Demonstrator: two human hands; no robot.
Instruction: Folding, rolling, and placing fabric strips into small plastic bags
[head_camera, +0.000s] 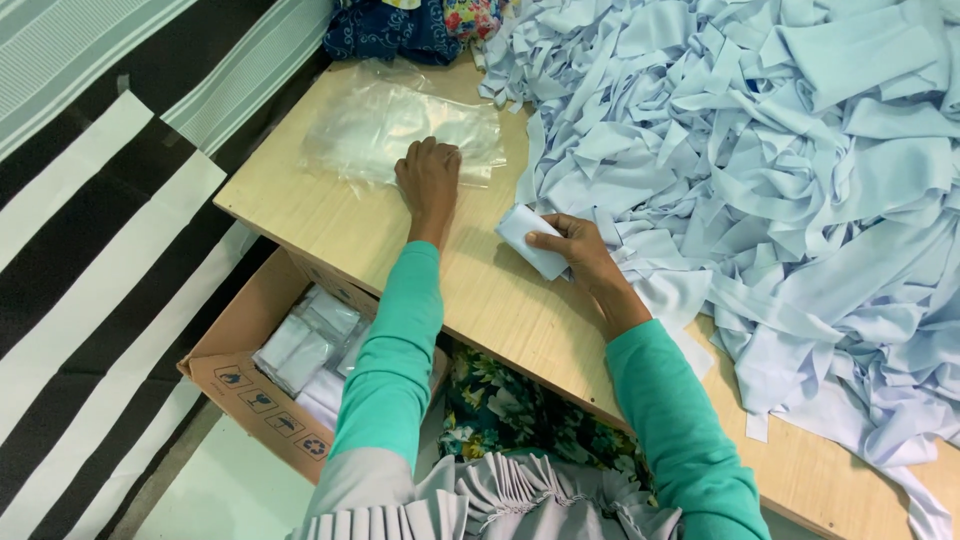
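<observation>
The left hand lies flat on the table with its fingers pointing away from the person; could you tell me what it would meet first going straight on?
The left hand already touches the clear plastic bags.

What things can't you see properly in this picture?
- Head view: the left hand covers part of the clear plastic bags.
- The right hand hides one end of the folded pale blue cloth.
- The cardboard box is partly hidden under the wooden table and the left sleeve.
- The pile of blue strips is cut off by the top and right edges.
</observation>
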